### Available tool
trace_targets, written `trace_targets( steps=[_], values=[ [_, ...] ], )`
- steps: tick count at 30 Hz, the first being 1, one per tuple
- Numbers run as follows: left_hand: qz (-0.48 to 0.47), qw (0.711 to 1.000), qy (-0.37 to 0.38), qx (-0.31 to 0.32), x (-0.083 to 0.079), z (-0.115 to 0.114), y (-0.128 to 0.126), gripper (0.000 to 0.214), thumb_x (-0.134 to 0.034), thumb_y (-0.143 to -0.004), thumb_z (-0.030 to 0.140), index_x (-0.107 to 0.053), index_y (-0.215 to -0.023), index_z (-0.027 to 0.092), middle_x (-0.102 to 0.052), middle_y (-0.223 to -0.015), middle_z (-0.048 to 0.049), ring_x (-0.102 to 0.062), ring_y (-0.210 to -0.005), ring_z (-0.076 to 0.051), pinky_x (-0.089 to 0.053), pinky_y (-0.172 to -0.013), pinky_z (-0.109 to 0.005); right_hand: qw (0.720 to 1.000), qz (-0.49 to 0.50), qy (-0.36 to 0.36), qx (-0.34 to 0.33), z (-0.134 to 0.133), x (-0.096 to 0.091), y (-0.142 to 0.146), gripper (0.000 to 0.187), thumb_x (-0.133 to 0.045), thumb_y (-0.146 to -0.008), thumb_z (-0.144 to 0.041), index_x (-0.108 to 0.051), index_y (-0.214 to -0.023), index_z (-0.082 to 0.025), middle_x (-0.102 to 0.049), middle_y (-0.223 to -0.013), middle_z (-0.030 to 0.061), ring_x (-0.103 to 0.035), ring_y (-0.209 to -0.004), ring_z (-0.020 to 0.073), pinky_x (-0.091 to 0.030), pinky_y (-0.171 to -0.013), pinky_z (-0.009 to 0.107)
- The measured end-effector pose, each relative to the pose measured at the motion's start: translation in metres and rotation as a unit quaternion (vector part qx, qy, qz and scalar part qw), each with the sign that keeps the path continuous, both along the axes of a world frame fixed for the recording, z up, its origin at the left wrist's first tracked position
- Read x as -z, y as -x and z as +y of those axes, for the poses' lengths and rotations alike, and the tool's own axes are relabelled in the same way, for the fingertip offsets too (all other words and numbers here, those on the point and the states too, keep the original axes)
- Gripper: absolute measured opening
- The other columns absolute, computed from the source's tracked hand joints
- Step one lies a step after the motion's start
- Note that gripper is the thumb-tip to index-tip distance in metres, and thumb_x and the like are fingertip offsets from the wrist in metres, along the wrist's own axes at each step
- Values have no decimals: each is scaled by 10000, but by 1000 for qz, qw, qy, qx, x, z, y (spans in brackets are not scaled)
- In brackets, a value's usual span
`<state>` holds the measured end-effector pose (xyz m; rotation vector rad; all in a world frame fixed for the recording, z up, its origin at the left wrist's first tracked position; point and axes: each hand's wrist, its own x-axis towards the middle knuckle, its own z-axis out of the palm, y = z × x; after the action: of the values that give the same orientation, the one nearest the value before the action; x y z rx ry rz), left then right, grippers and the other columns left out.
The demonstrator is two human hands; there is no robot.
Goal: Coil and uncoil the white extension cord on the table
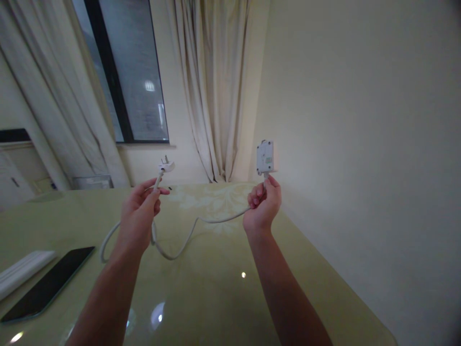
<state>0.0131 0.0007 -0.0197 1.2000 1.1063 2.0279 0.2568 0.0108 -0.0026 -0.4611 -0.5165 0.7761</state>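
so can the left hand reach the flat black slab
Probably yes: the flat black slab lies uncovered, with only a bend of the cable showing between it and the left hand. That hand holds the cable just below the plug, though, so it may have to let go first.

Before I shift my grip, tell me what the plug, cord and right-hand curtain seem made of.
Plug: probably hard plastic, white and smooth, with a rigid moulded shape; its grey prongs may be metal. Cord: likely rubber or soft plastic sheathing, fairly matte, hanging in loose bends. Curtain: matte fabric, by its soft folds; fibre unclear.
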Motion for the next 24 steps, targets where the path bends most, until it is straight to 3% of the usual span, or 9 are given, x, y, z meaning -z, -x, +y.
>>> trace_targets(
  steps=[7, 12, 20, 24],
  values=[
    [44, 999, 2, 10, -1, -4, -3, 379, -755, -765, 352, -751, -1112, 198, -734, -871, -48, -383, -542, -94, -289, -487, -230, 998, 25, 0, -51, -3, -3, 3, 192, -624, -830, -392, -549, -853, -217, -419, -497, -116, -235, -413, 75, -133, -417, 251],
    [70, 997, 0, 12, 1, -4, -3, 403, -758, -795, 373, -759, -1162, 209, -751, -897, -53, -395, -563, -109, -319, -513, -247, 996, 39, 18, -80, -5, -6, 4, 176, -593, -839, -363, -600, -878, -191, -411, -469, -114, -237, -425, 82, -148, -439, 250],
    [116, 993, -7, 13, 4, -4, -1, 409, -715, -881, 378, -729, -1250, 201, -761, -950, -49, -426, -615, -118, -350, -560, -250, 994, 43, -25, -100, -2, -1, 3, 153, -618, -789, -317, -501, -838, -230, -409, -526, -114, -280, -458, 89, -186, -460, 242],
    [156, 988, 0, -2, 2, -8, -3, 412, -682, -907, 370, -711, -1277, 192, -764, -963, -49, -447, -640, -126, -385, -584, -252, 992, 50, -44, -106, 0, 2, 3, 130, -598, -765, -271, -539, -870, -223, -472, -555, -96, -347, -474, 90, -254, -474, 229]
  ],
)
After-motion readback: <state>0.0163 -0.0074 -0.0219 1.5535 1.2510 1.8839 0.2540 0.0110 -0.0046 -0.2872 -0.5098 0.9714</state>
